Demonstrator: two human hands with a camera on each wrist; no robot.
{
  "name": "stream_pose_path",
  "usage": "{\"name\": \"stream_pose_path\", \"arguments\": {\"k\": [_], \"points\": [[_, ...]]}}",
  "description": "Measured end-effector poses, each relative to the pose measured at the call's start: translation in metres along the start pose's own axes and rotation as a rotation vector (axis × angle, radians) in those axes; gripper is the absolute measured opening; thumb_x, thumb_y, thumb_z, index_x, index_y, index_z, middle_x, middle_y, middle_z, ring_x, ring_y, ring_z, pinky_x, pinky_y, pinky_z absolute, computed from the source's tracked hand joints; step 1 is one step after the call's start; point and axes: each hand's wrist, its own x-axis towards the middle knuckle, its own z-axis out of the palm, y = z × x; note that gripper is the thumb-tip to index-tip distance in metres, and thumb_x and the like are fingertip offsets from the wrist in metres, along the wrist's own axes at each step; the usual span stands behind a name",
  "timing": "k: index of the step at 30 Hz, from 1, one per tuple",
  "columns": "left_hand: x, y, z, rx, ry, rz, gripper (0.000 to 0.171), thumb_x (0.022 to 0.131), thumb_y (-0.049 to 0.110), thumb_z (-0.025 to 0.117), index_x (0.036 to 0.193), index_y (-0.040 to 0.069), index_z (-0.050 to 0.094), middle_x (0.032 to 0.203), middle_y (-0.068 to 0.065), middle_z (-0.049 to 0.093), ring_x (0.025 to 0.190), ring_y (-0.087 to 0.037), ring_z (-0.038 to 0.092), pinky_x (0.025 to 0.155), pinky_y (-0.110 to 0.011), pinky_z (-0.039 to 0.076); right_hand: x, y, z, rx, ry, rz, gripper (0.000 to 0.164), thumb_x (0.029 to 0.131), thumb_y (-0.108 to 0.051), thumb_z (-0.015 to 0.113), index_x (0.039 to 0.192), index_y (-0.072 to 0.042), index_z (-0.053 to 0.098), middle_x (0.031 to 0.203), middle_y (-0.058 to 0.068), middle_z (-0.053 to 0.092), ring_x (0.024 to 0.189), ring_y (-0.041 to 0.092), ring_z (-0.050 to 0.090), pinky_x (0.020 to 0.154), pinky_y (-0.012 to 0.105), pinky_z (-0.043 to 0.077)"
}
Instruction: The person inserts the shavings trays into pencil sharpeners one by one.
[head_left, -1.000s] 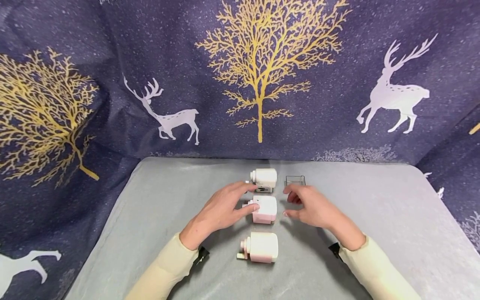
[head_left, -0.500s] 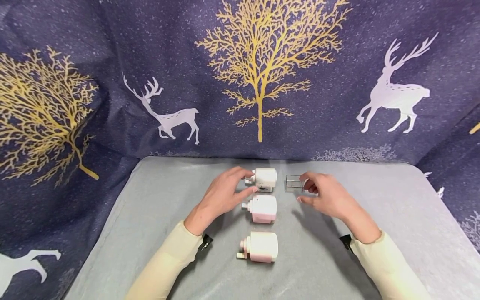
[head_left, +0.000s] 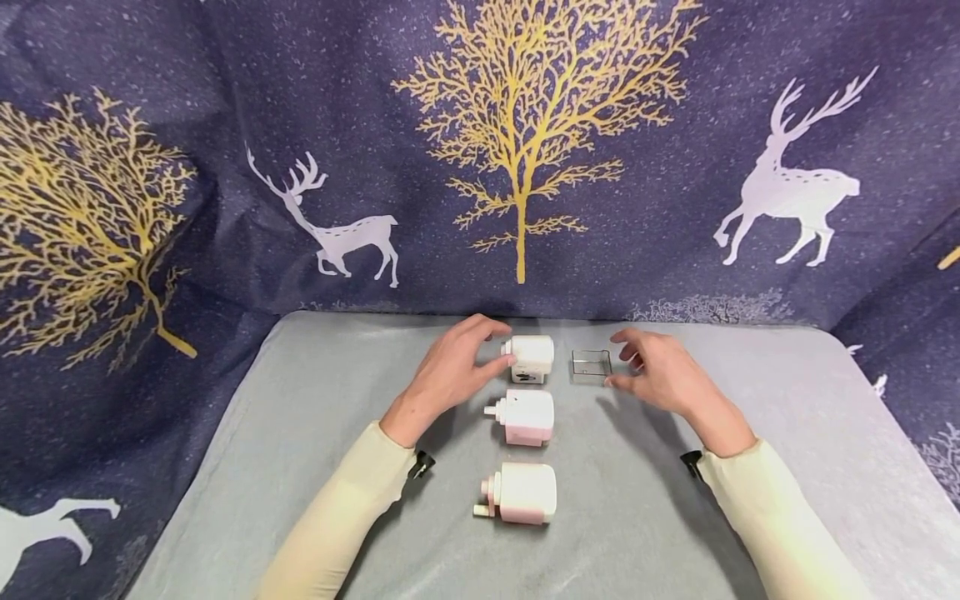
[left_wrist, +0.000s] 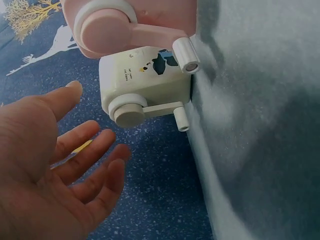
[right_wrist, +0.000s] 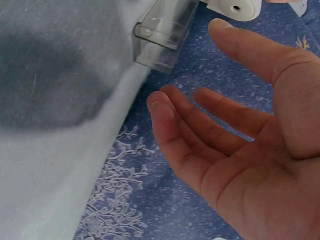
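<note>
Three crank pencil sharpeners stand in a column on the grey tabletop. My left hand [head_left: 448, 367] is beside the crank end of the farthest one, a cream sharpener [head_left: 532, 358] with a dark printed picture. Its fingers are loosely bent, and the thumb tip overlaps the sharpener in the head view. In the left wrist view a gap shows between hand and cream sharpener [left_wrist: 145, 82]. My right hand [head_left: 663, 371] holds nothing, thumb and fingers spread at the right side of a small clear shavings drawer [head_left: 592, 379]. That drawer [right_wrist: 162, 45] lies beyond the fingertips in the right wrist view.
A white-and-pink sharpener [head_left: 529, 417] stands in the middle of the column, and another pale pink sharpener [head_left: 527, 493] is nearest to me. Their cranks point left. Dark blue cloth [head_left: 450, 250] with deer and trees hangs behind the table's back edge.
My left hand has moved away from me, from the middle sharpener to the far one. My right hand has shifted right and farther back, uncovering the clear drawer. The sharpeners have stayed put.
</note>
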Motion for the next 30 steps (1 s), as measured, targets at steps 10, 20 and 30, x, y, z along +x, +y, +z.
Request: {"name": "stream_pose_path", "arguments": {"k": [10,20,30], "points": [[0.007,0.0,0.008,-0.036,-0.045,-0.002,0.045,0.09,0.038,0.069,0.129,0.018,0.062,0.121,0.007,0.058,0.107,-0.014,0.057,0.088,-0.031,0.048,0.009,0.008,0.008,0.036,-0.066,0.032,0.067,0.07,-0.021,0.085,0.127,0.0,0.059,0.106,0.014,0.067,0.087,0.026,0.063,0.077,0.045,0.053],[0.008,-0.004,0.014,-0.033,-0.056,0.006,0.043,0.091,0.034,0.069,0.13,0.018,0.062,0.123,0.008,0.058,0.108,-0.012,0.056,0.09,-0.03,0.047,0.014,0.012,0.014,0.06,-0.084,0.019,0.066,0.069,-0.014,0.085,0.127,0.002,0.057,0.097,0.011,0.07,0.078,0.018,0.063,0.078,0.045,0.052],[0.009,-0.009,0.02,-0.068,-0.06,-0.03,0.04,0.093,0.035,0.066,0.131,0.024,0.061,0.122,0.012,0.058,0.106,-0.014,0.058,0.086,-0.03,0.048,0.015,0.017,0.022,0.054,-0.074,-0.009,0.052,0.073,-0.012,0.082,0.119,0.0,0.062,0.088,0.008,0.07,0.072,0.013,0.062,0.075,0.044,0.052]]}}
